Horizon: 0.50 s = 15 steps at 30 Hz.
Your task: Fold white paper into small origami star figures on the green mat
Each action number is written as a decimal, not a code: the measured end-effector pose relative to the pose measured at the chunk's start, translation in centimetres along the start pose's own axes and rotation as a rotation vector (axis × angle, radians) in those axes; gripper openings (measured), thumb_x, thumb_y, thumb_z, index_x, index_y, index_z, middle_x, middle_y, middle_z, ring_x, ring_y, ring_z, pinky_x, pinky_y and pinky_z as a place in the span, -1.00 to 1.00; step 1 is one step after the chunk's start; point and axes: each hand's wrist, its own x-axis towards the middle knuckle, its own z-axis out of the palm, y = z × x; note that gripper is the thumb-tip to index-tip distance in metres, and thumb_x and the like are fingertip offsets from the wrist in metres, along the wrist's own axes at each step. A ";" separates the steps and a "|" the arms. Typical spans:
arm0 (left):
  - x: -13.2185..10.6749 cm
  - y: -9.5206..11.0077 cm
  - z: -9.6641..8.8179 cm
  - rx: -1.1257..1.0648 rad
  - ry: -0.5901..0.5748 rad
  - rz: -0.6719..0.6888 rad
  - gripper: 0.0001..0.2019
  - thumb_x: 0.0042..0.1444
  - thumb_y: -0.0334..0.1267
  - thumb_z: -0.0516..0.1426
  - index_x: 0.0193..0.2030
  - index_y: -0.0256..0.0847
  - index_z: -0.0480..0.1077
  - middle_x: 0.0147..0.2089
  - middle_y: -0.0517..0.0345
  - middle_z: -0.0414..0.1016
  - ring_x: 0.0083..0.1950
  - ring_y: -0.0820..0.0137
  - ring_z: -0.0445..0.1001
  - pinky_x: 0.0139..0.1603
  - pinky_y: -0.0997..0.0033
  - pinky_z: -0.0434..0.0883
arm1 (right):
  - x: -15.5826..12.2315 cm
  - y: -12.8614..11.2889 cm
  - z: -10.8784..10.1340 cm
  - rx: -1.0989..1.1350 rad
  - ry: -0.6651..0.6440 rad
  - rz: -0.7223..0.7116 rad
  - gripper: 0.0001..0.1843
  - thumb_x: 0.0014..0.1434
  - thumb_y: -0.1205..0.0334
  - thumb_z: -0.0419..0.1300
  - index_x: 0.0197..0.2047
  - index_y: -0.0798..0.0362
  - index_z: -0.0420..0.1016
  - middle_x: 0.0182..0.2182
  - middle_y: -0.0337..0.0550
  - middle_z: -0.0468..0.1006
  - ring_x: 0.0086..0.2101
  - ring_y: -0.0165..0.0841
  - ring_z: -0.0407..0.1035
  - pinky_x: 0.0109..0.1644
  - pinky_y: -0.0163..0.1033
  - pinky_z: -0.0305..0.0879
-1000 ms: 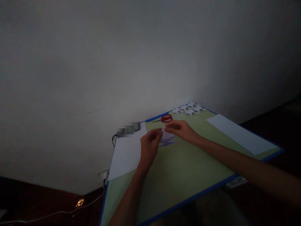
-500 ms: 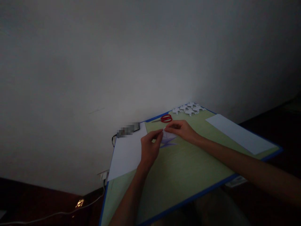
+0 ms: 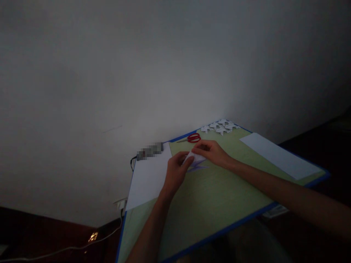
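Note:
Both hands pinch one small folded piece of white paper [image 3: 197,158] just above the middle of the table. My left hand [image 3: 177,170] grips its left side, thumb in front. My right hand [image 3: 214,151] holds the upper edge between thumb and fingers. Part of the paper is hidden behind the fingers. Beneath it a purplish, pointed shape [image 3: 199,168] shows on the tabletop; whether it is shadow or paper I cannot tell. Just beyond my hands lie red-handled scissors [image 3: 194,137], blades pointing left.
Several folded white paper stars [image 3: 221,128] lie at the table's far corner. White sheets rest at the left [image 3: 148,182] and right [image 3: 279,157]. A blurred-out dark device [image 3: 149,151] with a cord sits on the left sheet. The green table [image 3: 214,208] has a blue edge, against a wall.
My left hand has shifted slightly right, its thumb now lying across the front of the paper. The paper has tilted and shows less of its face. My right hand has barely moved.

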 end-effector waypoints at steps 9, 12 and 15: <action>0.1 -0.2 -0.2 0.015 0.005 0.011 -0.73 0.03 -0.11 0.35 -0.21 -0.24 0.53 -0.25 0.04 0.65 -0.24 0.32 0.60 -0.19 0.35 0.52 | 0.0 0.0 0.1 -0.001 -0.024 -0.021 -0.65 0.12 -0.08 0.33 -0.35 0.07 0.56 -0.44 -0.20 0.53 -0.42 -0.37 0.35 -0.34 -0.27 0.25; 0.1 -0.1 -0.2 0.000 0.003 -0.009 -0.74 0.00 -0.14 0.36 -0.23 -0.24 0.53 -0.27 0.05 0.64 -0.27 0.32 0.60 -0.21 0.37 0.50 | 0.0 -0.1 0.1 0.003 -0.028 -0.025 -0.65 0.13 -0.07 0.32 -0.35 0.08 0.56 -0.44 -0.19 0.53 -0.42 -0.37 0.36 -0.33 -0.26 0.25; 0.0 0.1 -0.2 -0.009 0.000 -0.025 -0.76 0.03 -0.15 0.33 -0.23 -0.25 0.54 -0.25 0.04 0.65 -0.25 0.32 0.60 -0.20 0.37 0.49 | 0.0 -0.2 0.1 -0.034 -0.021 -0.027 -0.64 0.14 -0.08 0.31 -0.35 0.08 0.56 -0.45 -0.19 0.52 -0.43 -0.38 0.34 -0.35 -0.27 0.22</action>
